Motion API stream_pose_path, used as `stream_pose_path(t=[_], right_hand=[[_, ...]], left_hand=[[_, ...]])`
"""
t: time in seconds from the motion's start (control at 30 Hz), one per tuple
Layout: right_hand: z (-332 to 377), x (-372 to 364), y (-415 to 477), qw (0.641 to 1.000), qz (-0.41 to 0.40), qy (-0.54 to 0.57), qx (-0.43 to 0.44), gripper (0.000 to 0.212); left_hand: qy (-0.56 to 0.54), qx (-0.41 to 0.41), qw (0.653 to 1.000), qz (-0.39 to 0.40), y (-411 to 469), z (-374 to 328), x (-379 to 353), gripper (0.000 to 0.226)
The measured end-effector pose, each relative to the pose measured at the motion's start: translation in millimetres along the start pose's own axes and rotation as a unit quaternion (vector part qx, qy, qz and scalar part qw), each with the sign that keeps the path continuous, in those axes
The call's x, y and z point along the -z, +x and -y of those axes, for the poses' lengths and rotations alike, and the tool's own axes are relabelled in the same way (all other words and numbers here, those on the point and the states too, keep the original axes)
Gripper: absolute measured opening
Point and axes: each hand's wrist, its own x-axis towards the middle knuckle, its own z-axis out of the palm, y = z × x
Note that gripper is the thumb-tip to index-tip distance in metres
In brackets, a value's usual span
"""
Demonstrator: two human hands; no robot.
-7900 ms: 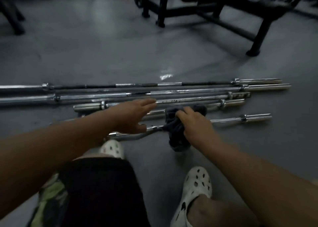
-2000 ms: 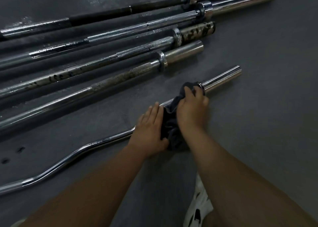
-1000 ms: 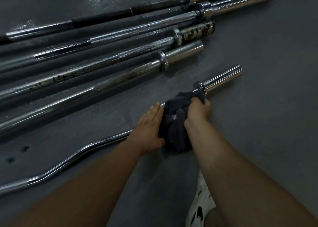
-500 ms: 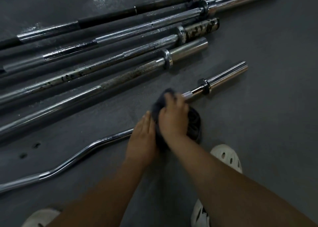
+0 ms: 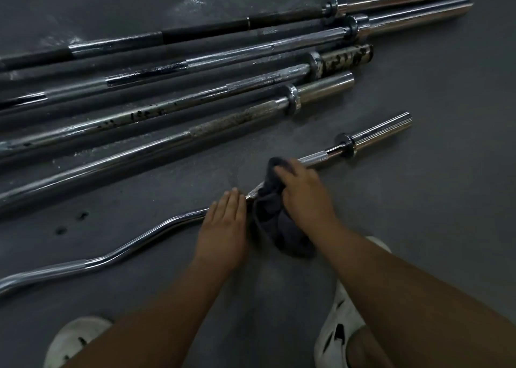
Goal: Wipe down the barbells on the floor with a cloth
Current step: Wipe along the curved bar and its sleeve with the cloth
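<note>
I note four straight barbells point(image 5: 217, 124) lying behind the curl bar point(image 5: 184, 216); the cloth point(image 5: 282, 225) sits on it, right of my left hand point(image 5: 224, 222).

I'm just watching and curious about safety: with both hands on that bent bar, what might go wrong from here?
1. The curl bar lies loose on the floor, steadied only by the flat left hand; it might roll or swing under the wiping.
2. The right hand grips the cloth over a knurled stretch, which could snag the fabric.
3. The cloth's loose tail rests on the floor and may pick up grit.
</note>
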Motion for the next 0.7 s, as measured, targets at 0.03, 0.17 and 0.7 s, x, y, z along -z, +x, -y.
stream_pose_path(t=[0.03, 0.17, 0.7], right_hand=[[9.4, -0.6, -3.0, 0.996, -0.019, 0.021, -0.086, 0.055], [67.9, -19.6, -33.3, 0.996, 0.050, -0.037, 0.059, 0.054], [83.5, -14.6, -38.7, 0.992, 0.029, -0.081, -0.087, 0.056]], left_hand=[[0.005, 0.006, 1.000, 0.003, -2.2, 4.4, 0.1, 0.080], [0.011, 0.005, 1.000, -0.015, -9.0, 16.4, -3.1, 0.066], [0.020, 0.011, 1.000, -0.004, -37.6, 47.9, -1.7, 0.089]])
